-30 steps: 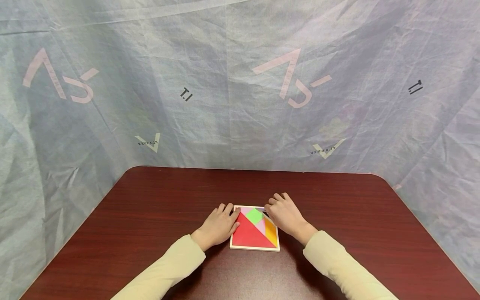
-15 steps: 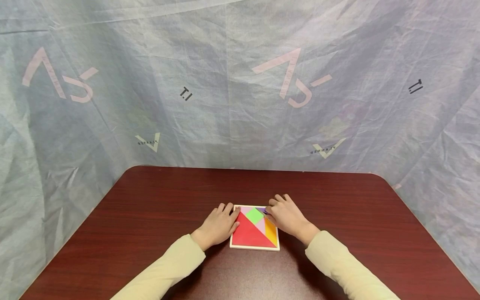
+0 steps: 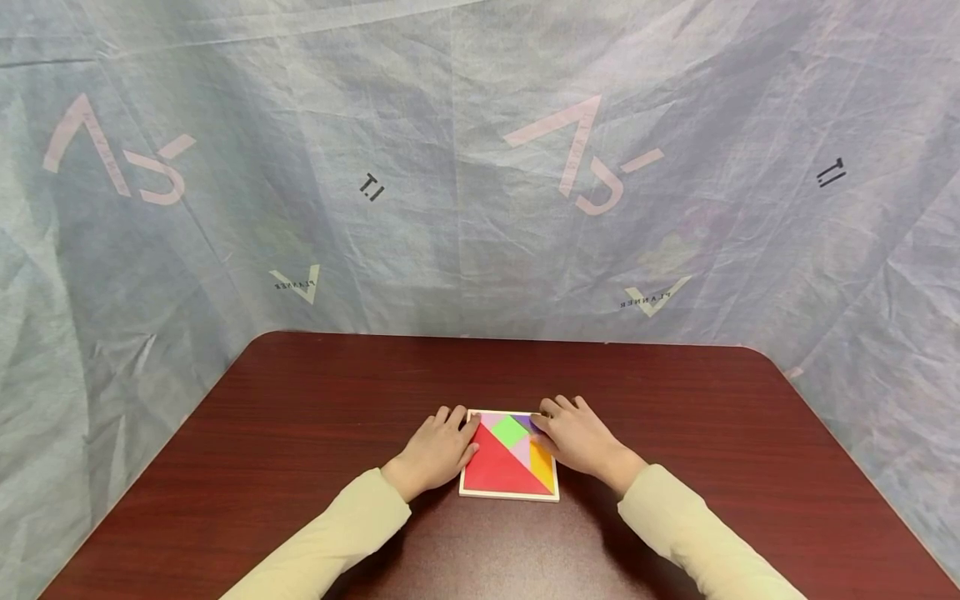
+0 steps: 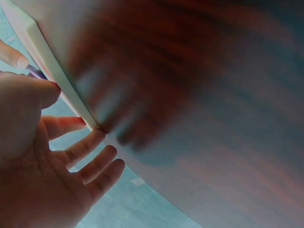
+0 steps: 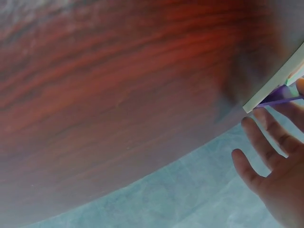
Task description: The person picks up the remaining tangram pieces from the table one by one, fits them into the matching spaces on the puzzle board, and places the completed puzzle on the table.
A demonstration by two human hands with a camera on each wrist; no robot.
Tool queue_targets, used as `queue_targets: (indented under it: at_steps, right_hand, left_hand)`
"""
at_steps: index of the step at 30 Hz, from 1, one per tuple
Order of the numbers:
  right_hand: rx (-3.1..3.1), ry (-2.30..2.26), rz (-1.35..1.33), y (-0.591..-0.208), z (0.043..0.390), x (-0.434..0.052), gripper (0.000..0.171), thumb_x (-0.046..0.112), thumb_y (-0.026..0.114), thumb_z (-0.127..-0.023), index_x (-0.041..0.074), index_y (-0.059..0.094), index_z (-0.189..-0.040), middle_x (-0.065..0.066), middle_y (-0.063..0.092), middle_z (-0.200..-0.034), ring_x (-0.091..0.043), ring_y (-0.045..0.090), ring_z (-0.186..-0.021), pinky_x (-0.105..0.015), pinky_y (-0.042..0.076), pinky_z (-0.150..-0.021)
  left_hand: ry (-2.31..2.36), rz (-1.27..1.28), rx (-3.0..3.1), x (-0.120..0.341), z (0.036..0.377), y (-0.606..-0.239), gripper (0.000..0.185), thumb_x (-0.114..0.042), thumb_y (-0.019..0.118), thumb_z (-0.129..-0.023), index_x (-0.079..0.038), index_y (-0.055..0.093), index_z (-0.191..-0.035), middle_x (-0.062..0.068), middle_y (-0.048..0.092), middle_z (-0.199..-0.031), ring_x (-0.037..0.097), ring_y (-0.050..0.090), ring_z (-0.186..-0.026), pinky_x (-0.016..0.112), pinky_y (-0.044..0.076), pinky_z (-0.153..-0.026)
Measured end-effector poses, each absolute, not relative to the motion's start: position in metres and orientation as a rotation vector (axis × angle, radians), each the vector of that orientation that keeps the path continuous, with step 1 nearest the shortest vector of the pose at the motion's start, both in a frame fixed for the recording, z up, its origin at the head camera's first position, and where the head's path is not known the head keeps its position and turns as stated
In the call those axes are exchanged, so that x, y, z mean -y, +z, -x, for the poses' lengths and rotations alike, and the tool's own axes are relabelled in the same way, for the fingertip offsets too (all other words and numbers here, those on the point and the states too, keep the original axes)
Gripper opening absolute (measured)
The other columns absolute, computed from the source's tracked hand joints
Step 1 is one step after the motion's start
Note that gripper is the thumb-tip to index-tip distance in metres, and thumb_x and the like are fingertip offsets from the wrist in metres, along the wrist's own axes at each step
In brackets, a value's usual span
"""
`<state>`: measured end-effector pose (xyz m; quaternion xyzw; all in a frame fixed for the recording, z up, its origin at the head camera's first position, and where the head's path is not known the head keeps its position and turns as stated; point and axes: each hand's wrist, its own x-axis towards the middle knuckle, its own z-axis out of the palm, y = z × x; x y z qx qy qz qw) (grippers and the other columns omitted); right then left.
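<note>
A square tangram tray (image 3: 510, 495) lies flat near the front of the bench (image 3: 300, 400), between both hands. The left hand (image 3: 435, 454) rests relaxed against its left edge; the right hand (image 3: 577, 437) pinches a thin purple piece (image 3: 525, 422) at the far right corner. The pieces look light, stiff and slick, probably best lifted by an edge.

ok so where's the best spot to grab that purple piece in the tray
Probably its far right corner: the purple piece lies flat in the tray, boxed in by other pieces. Come from above on the right, where the right hand already touches it.
</note>
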<state>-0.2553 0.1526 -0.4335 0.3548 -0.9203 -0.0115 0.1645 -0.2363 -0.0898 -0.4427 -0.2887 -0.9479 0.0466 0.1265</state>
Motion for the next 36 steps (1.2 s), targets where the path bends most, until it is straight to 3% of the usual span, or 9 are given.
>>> queue_targets:
  at_steps: [14, 24, 36]
  right_hand:
    - [2.766, 0.039, -0.976, -0.4309, 0.2487, -0.1553, 0.035, 0.026, 0.063, -0.084, 0.014, 0.063, -0.117, -0.004, 0.052, -0.102, -0.02, 0.049, -0.09, -0.042, 0.042, -0.077]
    - [2.704, 0.063, -0.945, -0.4361, 0.2507, -0.1569, 0.025, 0.024, 0.065, -0.083, 0.012, 0.062, -0.104, 0.0, 0.057, -0.101, -0.019, 0.052, -0.089, -0.038, 0.042, -0.072]
    - [2.689, 0.074, -0.939, -0.4349, 0.2469, -0.1594, 0.024, 0.024, 0.063, -0.085, 0.011, 0.062, -0.104, -0.003, 0.06, -0.107, -0.021, 0.053, -0.092, -0.04, 0.044, -0.073]
  left_hand:
    - [0.141, 0.84, 2.755, 0.0901, 0.2366, -0.4427, 0.042, -0.035, 0.049, -0.093, -0.01, 0.054, -0.126, 0.011, 0.05, -0.112, 0.026, 0.048, -0.097, 0.036, 0.045, -0.081]
    - [0.138, 0.838, 2.764, 0.0889, 0.2369, -0.443, 0.042, -0.035, 0.049, -0.093, -0.01, 0.054, -0.126, 0.011, 0.05, -0.113, 0.026, 0.048, -0.098, 0.037, 0.045, -0.082]
    - [0.116, 0.841, 2.791, 0.0904, 0.238, -0.4404, 0.043, -0.035, 0.048, -0.093, -0.01, 0.053, -0.128, 0.011, 0.049, -0.116, 0.027, 0.047, -0.1, 0.037, 0.044, -0.083]
